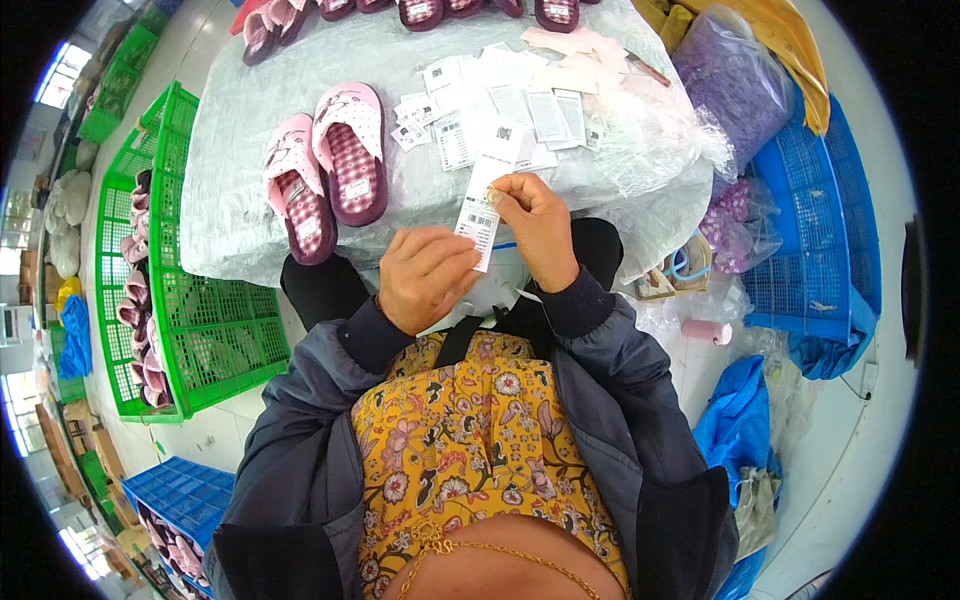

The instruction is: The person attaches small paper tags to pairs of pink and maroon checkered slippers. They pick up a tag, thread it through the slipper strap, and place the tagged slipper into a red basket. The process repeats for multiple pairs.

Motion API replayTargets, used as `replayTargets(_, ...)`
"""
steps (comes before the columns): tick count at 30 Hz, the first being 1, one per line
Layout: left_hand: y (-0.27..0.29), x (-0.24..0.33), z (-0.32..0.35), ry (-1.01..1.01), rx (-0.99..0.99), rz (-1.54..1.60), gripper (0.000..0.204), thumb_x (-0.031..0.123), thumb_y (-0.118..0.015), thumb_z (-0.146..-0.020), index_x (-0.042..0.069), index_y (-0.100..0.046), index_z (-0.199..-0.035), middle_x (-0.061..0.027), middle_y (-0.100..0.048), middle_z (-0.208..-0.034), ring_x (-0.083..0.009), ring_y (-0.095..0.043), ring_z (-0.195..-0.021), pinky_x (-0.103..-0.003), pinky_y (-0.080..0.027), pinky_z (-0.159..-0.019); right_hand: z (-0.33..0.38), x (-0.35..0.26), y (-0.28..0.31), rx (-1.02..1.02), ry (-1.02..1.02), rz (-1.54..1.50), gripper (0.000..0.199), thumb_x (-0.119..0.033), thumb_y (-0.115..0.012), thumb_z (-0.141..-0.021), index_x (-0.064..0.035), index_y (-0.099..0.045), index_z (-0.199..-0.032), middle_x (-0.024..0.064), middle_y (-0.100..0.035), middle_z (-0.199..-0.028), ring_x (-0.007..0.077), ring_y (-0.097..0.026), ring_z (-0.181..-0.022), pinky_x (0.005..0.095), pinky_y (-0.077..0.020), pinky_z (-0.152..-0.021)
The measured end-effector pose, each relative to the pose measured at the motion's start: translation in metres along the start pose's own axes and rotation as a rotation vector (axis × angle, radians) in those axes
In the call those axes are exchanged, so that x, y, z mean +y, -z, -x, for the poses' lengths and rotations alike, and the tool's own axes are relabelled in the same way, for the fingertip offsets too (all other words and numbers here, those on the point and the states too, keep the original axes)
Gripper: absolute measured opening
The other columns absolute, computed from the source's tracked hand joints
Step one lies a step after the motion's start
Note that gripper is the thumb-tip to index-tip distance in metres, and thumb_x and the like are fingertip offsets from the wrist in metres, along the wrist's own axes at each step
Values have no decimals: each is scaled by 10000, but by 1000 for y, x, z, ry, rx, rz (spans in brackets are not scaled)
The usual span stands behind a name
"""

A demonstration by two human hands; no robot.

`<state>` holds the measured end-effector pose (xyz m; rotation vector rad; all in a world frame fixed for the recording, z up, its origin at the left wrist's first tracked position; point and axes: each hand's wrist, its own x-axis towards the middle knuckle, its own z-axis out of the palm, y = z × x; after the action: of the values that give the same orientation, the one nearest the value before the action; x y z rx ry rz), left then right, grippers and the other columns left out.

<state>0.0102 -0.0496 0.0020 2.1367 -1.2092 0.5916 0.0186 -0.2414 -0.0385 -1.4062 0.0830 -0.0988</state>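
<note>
On the counter (240, 170), 2 slippers (325, 165) lie side by side at the left, with a scatter of paper tags (510, 105) to their right. A row of more slippers (420, 12) runs along the far edge. At the near edge the left hand (428, 275) and right hand (538, 225) meet on 1 tag (478, 225). A crate (190, 330) sits on the floor at the left, a basket (815, 230) at the right, a bag (735, 85) beyond it.

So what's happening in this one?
A seated person holds a white paper tag between both hands: the right hand pinches its top, the left hand its lower edge. A pair of pink slippers lies on the plastic-covered table, beside loose tags.
</note>
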Motion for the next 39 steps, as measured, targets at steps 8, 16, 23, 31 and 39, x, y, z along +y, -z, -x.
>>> replayTargets(8, -11, -11, -2, 995, 33, 983, 269, 114, -695, -888, -23, -589, -1094, -31, -646, -933, -66, -576, -810, -213, -469, -690, 19, -20, -19, -12, 25, -7, 95, -51, -650, -908, 12, -634, -978, -3, -644, -874, 52, -563, -782, 218, -476, -704)
replayTargets(16, -11, -13, 2, 1070, 27, 1121, 147, 72, -649, -910, -3, -633, -1034, -4, -654, -897, -49, -578, -777, -209, -473, -707, 26, -42, -7, 198, 706, 756, 142, -42, -700, -808, -73, -667, -943, 75, -649, -1115, 270, -615, -944, 348, -493, -817)
replayTargets(23, -11, -5, 0, 900, 32, 960, 132, 57, -662, -903, -10, -650, -1016, 37, -596, -818, -22, -496, -739, -191, -420, -644, 30, -35, -12, 42, 763, 748, 170, -51, -713, -798, -58, -653, -956, 90, -685, -1009, 284, -644, -909, 373, -502, -793)
replayTargets(31, -7, 4, -9, 800, 74, 812, 172, 63, -683, -898, 1, -631, -1050, 24, -614, -853, -30, -517, -755, -196, -442, -673, 45, -28, -12, 66, 516, 521, 141, -50, -664, -880, -18, -619, -1009, 117, -676, -884, 235, -664, -764, 306, -521, -674)
replayTargets(39, -8, -7, -10, 884, -33, 925, 140, 96, -643, -931, -8, -624, -1022, 8, -631, -854, -38, -542, -771, -205, -459, -685, 44, -28, -13, 60, 273, 325, 100, -28, -667, -877, -16, -647, -974, 68, -651, -832, 116, -595, -702, 260, -487, -655)
